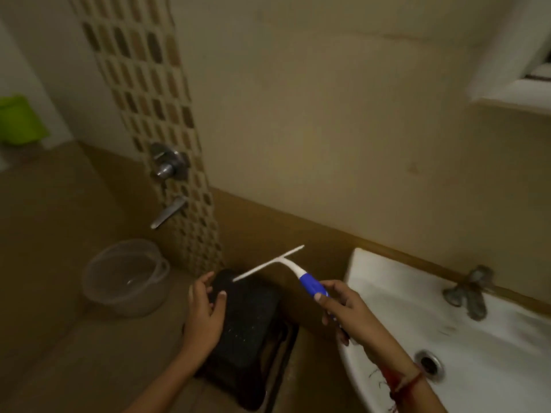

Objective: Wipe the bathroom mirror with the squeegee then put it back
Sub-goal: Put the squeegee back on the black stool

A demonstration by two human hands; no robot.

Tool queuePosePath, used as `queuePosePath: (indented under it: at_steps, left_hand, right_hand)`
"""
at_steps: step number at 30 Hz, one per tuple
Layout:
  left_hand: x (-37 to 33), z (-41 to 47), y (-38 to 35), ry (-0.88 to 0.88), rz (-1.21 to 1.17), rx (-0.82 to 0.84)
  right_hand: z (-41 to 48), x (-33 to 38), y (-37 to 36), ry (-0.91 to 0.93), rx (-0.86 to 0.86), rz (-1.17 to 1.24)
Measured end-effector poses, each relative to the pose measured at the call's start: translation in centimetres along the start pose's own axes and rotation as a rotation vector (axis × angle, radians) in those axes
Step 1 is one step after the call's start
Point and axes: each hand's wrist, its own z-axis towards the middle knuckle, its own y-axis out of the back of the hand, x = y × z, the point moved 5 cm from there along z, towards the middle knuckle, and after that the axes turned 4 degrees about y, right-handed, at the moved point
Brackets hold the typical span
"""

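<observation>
My right hand (343, 308) grips the squeegee (286, 265) by its handle end so the blade rides free above the stool (250, 317); left hand (205, 308) slack, holding nothing.

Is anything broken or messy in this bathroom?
Nothing looks broken or spilled. The sink has dark smudges near its drain and reddish marks on its front rim, too blurry to identify. The right hand grips the squeegee normally.
</observation>
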Motion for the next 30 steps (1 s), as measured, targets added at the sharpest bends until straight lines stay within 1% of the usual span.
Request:
queuePosePath:
  at_steps: [3,6,11,14,16,18,21,25,27,30]
  left_hand:
    - [4.0,-1.0,1.2,0.12,0.042,-0.031]
    - [7.5,-1.3,1.7,0.195,0.109,-0.025]
    - [13.2,-1.2,0.7,0.29,0.178,0.044]
    - [16.7,-1.2,-0.3,0.314,0.263,0.121]
    - [19.0,-1.2,-0.6,0.329,0.309,0.171]
    - [20.7,-1.4,-0.7,0.322,0.343,0.204]
    - [23.0,-2.1,-0.7,0.285,0.384,0.239]
    - [25.2,-3.3,-0.7,0.275,0.379,0.26]
    - [26.0,-4.0,-0.6,0.276,0.388,0.261]
    - [27.4,-5.2,-0.2,0.314,0.406,0.263]
  right_hand:
    - [2.5,-2.7,-3.7,-0.126,0.084,-0.031]
    - [4.9,-5.9,-7.4,-0.269,0.139,0.012]
    - [9.1,-12.5,-12.9,-0.531,0.09,0.101]
    - [11.9,-16.5,-15.9,-0.694,0.01,0.191]
    - [13.9,-18.9,-17.8,-0.76,-0.025,0.252]
    - [16.0,-20.3,-19.4,-0.774,-0.05,0.318]
    - [19.2,-21.7,-21.5,-0.744,-0.086,0.425]
    - [22.7,-22.7,-23.7,-0.668,-0.035,0.549]
    - [23.6,-23.7,-24.3,-0.645,-0.008,0.559]
    - [24.2,-26.0,-24.8,-0.621,0.06,0.503]
